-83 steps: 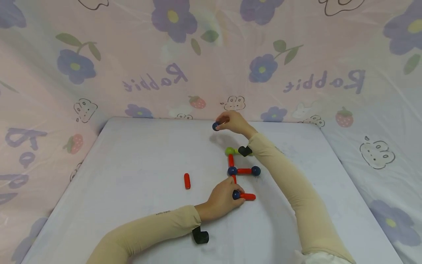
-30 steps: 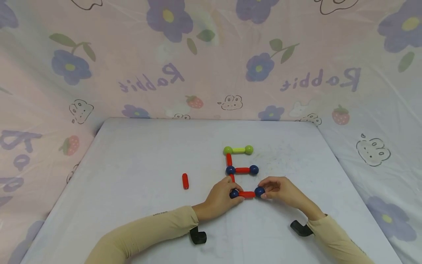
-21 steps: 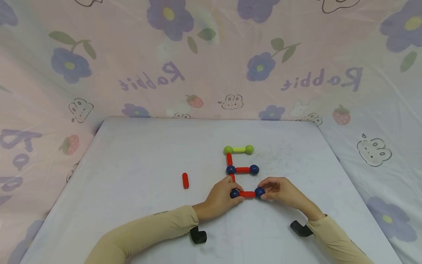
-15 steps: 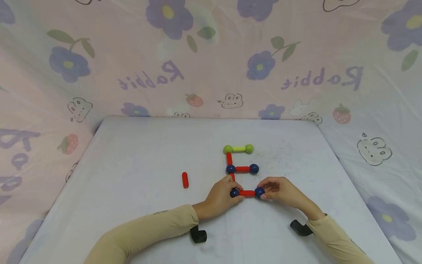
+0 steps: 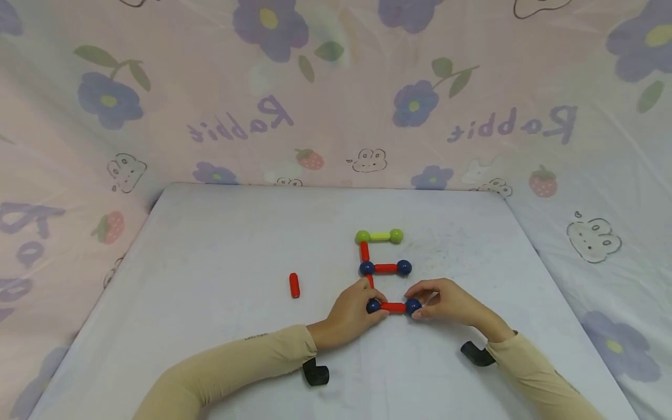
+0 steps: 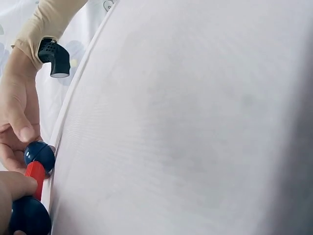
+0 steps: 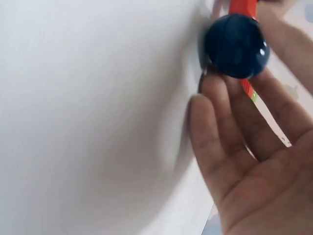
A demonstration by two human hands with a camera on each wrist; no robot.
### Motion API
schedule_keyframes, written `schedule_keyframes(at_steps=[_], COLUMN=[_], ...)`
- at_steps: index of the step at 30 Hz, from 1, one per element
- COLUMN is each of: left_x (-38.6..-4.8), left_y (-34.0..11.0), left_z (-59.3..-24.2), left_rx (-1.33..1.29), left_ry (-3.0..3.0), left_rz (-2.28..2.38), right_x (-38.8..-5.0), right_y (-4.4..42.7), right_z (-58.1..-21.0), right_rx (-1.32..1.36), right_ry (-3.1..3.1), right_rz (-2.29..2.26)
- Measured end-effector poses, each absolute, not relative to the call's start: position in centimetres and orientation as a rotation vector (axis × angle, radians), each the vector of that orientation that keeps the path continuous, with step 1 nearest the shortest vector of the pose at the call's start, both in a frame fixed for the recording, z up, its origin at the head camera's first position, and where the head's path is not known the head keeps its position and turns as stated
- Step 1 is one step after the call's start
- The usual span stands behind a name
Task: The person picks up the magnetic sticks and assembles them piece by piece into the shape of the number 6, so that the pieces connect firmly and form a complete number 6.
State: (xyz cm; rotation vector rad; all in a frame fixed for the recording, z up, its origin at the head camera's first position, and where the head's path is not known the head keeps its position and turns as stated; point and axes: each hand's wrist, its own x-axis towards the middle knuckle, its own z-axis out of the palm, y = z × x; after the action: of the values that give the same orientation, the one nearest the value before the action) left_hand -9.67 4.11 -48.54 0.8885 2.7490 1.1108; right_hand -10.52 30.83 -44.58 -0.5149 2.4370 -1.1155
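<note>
On the white table stands a figure of magnetic rods and balls. My left hand [image 5: 349,315] grips its near left corner, a blue ball [image 5: 373,306], with fingers also at the red rod [image 5: 392,308]. At that rod's other end, the thumb and fingers of my right hand [image 5: 448,300] are round another blue ball [image 5: 413,307], seen close up in the right wrist view as a glossy blue ball [image 7: 237,46]. Further back are a blue ball [image 5: 367,268], a red rod [image 5: 385,268] with a blue end ball [image 5: 403,267], and a lime rod [image 5: 380,237] between two lime balls.
A loose red rod [image 5: 294,285] lies left of the figure. Black wrist-camera mounts [image 5: 316,372] jut from both sleeves near the tabletop. A patterned cloth [image 5: 336,105] hangs behind the table and along its sides.
My right hand has brought the blue ball from the back of the table to the near red rod's end. Lately its fingers have shifted slightly round the ball. The left hand stays put.
</note>
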Motion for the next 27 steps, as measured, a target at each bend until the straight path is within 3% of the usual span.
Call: schedule_keyframes(at_steps=[27], left_x=[-9.4], left_y=[4.6], left_z=[-47.9], left_rx=[0.963], left_ry=[2.747], left_rz=[1.058], right_x=[-14.1], right_y=[32.3], right_z=[-44.2], right_rx=[-0.508], right_ry=[2.135], right_rz=[-1.073])
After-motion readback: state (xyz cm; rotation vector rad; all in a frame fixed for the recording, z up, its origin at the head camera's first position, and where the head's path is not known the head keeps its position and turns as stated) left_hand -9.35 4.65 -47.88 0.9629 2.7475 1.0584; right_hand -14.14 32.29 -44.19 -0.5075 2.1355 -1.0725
